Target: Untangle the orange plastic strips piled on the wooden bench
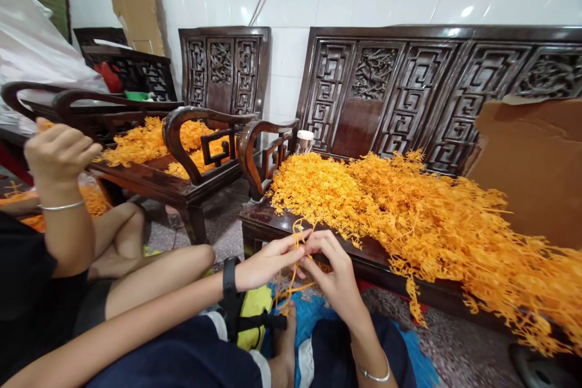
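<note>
My left hand (268, 264) and my right hand (331, 273) meet in front of me, both pinching a thin orange plastic sprig (297, 236) whose strands hang down between them. A black band sits on my left wrist and a silver bangle on my right. Just beyond my fingers a big heap of orange plastic sprigs (422, 218) covers the seat of a dark carved wooden bench (364, 91).
A person sits at my left with a raised closed hand (57, 154) and a bangle. A wooden armchair (195, 133) holds more orange sprigs (145, 142). A white-capped jar (304, 140) stands on the bench. Cardboard (536, 163) leans at right. Blue sheet (313, 315) on the floor.
</note>
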{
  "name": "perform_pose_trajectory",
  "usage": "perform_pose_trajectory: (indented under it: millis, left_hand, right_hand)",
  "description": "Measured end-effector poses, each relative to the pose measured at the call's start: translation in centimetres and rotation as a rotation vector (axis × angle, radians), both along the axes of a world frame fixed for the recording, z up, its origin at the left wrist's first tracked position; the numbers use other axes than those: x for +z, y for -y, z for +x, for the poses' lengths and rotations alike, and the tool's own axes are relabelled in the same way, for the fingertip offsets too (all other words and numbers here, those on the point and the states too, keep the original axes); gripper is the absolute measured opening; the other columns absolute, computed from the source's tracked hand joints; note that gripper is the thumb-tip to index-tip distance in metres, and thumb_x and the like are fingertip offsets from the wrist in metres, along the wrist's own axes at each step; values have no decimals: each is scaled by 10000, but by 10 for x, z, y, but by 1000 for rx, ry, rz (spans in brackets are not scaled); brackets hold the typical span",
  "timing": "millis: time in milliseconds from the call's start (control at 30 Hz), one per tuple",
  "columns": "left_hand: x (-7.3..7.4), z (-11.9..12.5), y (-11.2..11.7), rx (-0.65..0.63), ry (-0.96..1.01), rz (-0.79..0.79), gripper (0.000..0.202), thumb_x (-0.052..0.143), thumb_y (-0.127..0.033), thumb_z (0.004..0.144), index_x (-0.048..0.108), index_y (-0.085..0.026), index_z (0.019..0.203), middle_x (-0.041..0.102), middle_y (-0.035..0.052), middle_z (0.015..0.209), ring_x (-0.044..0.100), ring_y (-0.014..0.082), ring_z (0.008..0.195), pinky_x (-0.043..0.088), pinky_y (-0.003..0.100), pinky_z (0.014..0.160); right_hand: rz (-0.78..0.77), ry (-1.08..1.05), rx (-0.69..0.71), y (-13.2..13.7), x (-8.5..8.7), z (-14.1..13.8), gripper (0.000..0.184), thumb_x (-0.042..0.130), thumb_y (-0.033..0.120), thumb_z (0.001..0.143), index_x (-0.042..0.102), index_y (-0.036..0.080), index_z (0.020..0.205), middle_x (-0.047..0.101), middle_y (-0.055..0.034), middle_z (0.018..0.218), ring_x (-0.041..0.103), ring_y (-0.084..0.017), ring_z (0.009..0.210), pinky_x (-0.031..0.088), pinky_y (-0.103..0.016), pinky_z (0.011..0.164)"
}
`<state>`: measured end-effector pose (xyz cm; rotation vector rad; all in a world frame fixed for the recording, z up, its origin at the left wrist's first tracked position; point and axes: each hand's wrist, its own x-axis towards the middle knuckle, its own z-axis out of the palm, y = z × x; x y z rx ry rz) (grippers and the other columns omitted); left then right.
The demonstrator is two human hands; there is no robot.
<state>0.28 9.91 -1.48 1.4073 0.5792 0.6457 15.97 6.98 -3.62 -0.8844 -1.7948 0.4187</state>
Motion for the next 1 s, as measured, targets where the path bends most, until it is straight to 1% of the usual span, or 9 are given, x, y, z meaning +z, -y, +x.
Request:
perform_pose_trajectory:
  millis: [67, 167, 233, 300, 433, 533, 633, 833, 1000]
  left_hand:
    - [2, 0, 0, -23, 8, 32, 557, 543, -429, 778, 436, -157, 1252, 596, 79, 964, 588, 127, 730, 476, 283, 728]
    - [6, -1, 1, -31, -19, 80, 433, 508, -472, 786, 561, -104, 1009, 603, 63, 763, 595, 144, 676, 487, 268, 644]
    - [8, -2, 1, -20, -66, 110, 407, 464, -486, 805, 564, -97, 872, 599, 61, 709, 585, 125, 587, 470, 231, 553]
    - [9, -2, 2, -1, -106, 146, 391, 426, -477, 827, 537, -103, 810, 603, 60, 710, 560, 95, 510, 434, 196, 477]
    - [10, -3, 5, 48, -139, 186, 355, 428, -470, 825, 483, -124, 768, 580, 26, 630, 489, 65, 415, 394, 178, 412]
    - [12, -2, 5, 23, -146, 155, 335, 504, -463, 785, 488, -129, 761, 526, -15, 544, 447, 60, 406, 388, 179, 418]
    - [13, -2, 6, 15, -143, 161, 315, 564, -435, 752, 510, -125, 737, 493, -29, 541, 435, 58, 444, 375, 176, 442]
    - [9, 2, 12, 148, -70, 237, 306, 525, -385, 794, 536, -113, 653, 501, -11, 533, 463, 78, 492, 373, 195, 492]
    - [7, 5, 20, 234, -11, 244, 297, 519, -367, 802, 534, -116, 644, 509, -8, 525, 480, 85, 480, 387, 204, 496]
  right_hand:
    - [-12, -69, 2, 2, 1, 1, 50, 534, 181, 819, 526, 181, 769, 508, -35, 821, 498, -158, 811, 412, -282, 740]
    - [-130, -235, 32, 4, 0, 4, 55, 554, 211, 813, 516, 181, 786, 540, -24, 787, 520, -146, 760, 421, -266, 708]
    - [-219, -347, 55, 5, -1, 7, 80, 567, 241, 808, 516, 180, 809, 552, -20, 781, 535, -140, 738, 430, -254, 693]
    - [-270, -405, 56, 7, -1, 9, 108, 576, 271, 802, 537, 178, 841, 561, -21, 794, 538, -131, 710, 434, -240, 672]
    - [-334, -389, 68, 11, 0, 10, 171, 591, 306, 788, 586, 179, 902, 593, -39, 858, 551, -140, 736, 446, -238, 672]
    - [-340, -384, 100, 14, 2, 10, 149, 617, 304, 762, 591, 172, 826, 593, -36, 794, 551, -149, 727, 445, -233, 633]
    - [-349, -437, 141, 14, 4, 8, 140, 632, 297, 744, 570, 171, 750, 572, -27, 763, 535, -135, 680, 438, -225, 605]
    - [-346, -551, 220, 14, 0, -3, 105, 604, 248, 776, 541, 174, 736, 556, -26, 798, 532, -142, 776, 424, -242, 713]
    - [-322, -624, 235, 19, -8, -6, 86, 582, 224, 795, 532, 173, 748, 550, -31, 836, 527, -145, 796, 414, -249, 725]
